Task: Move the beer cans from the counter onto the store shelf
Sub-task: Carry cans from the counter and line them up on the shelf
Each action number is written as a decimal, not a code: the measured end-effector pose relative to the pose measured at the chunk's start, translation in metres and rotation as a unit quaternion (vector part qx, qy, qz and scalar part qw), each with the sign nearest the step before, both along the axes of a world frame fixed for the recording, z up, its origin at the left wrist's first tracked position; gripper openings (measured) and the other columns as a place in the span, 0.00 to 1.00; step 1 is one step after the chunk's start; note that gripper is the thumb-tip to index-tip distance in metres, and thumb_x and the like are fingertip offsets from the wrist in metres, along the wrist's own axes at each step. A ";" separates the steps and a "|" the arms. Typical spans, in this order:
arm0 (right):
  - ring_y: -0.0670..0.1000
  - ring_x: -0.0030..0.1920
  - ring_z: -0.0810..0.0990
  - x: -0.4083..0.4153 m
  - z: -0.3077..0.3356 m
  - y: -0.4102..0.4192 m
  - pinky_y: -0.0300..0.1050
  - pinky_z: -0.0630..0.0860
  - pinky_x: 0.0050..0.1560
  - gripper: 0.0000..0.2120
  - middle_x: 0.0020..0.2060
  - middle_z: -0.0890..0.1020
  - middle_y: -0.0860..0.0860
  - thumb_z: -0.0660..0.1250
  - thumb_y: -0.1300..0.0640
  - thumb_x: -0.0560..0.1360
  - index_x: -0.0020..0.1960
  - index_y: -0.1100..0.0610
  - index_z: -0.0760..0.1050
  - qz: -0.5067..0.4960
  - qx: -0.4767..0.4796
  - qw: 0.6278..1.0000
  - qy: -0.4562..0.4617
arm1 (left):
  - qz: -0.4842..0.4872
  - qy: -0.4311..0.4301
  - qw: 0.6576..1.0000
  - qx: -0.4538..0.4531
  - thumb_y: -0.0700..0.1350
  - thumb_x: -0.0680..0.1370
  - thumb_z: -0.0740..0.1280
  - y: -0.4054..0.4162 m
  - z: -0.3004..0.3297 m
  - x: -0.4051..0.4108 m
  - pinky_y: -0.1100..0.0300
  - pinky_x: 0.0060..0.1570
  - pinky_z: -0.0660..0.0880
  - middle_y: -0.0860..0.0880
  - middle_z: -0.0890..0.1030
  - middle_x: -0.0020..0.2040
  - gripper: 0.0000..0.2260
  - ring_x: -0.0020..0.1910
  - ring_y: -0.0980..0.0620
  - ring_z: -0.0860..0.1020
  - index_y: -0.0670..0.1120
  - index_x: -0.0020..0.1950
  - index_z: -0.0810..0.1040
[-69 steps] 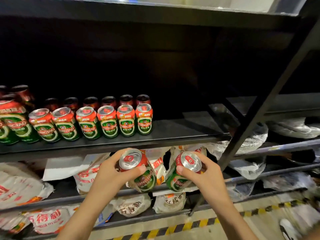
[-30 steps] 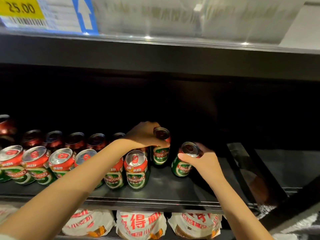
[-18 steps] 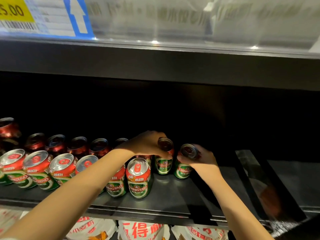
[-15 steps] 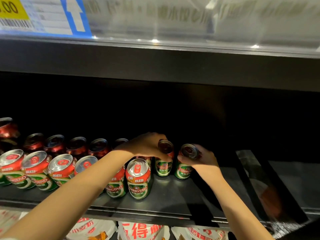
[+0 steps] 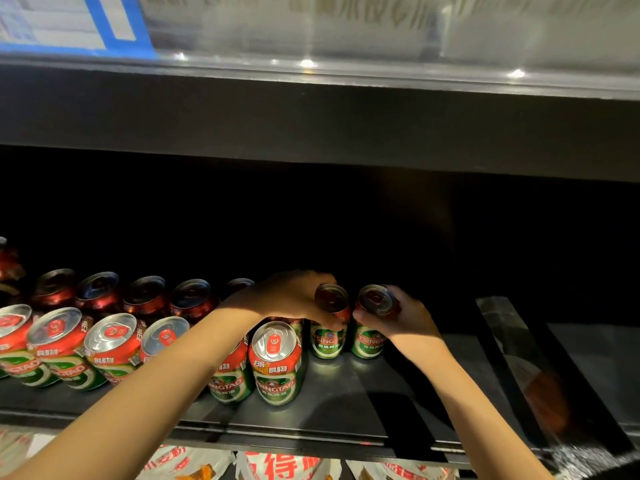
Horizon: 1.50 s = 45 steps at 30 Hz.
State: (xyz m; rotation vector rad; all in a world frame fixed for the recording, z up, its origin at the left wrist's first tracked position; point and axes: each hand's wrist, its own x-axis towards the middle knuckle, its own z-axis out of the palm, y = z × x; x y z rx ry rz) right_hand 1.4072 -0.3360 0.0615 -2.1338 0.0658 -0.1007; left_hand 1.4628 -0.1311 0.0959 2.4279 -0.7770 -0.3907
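Red-and-green beer cans now stand side by side on the black metal shelf [image 5: 346, 403], lower than before; my left fingers [image 5: 325, 318] clamp one [image 5: 329, 336], my right fingers [image 5: 367, 318] the other [image 5: 369, 341].

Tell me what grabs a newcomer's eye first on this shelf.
Two bare hands at mid-shelf: the left hand grips one beer can, the right hand another can beside it, both upright at the back. Left of them run rows of red-and-green cans on the dark shelf.

Left hand [image 5: 291, 299] curled forward, right hand [image 5: 398, 315] gripping, arms outstretched
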 end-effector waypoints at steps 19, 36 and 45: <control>0.40 0.50 0.80 -0.008 -0.019 -0.001 0.34 0.75 0.49 0.18 0.48 0.82 0.42 0.76 0.55 0.66 0.52 0.44 0.76 0.004 0.139 0.988 -0.069 | 0.001 -0.007 0.999 -0.038 0.53 0.69 0.74 0.007 0.000 0.001 0.60 0.57 0.75 0.52 0.79 0.57 0.24 0.56 0.56 0.77 0.50 0.62 0.75; 0.45 0.52 0.81 -0.015 -0.021 0.004 0.42 0.77 0.52 0.17 0.48 0.84 0.45 0.77 0.55 0.66 0.51 0.42 0.78 -0.038 0.148 0.987 -0.055 | -0.010 -0.043 0.999 -0.027 0.55 0.69 0.73 0.008 0.003 -0.004 0.60 0.56 0.75 0.51 0.80 0.55 0.23 0.54 0.56 0.78 0.49 0.61 0.75; 0.46 0.61 0.73 -0.025 -0.011 0.014 0.39 0.71 0.58 0.36 0.59 0.73 0.44 0.75 0.54 0.68 0.72 0.46 0.62 -0.078 0.143 0.986 0.033 | -0.036 -0.004 0.999 -0.005 0.56 0.73 0.69 0.008 0.013 -0.010 0.63 0.54 0.74 0.51 0.80 0.57 0.21 0.54 0.57 0.77 0.49 0.63 0.74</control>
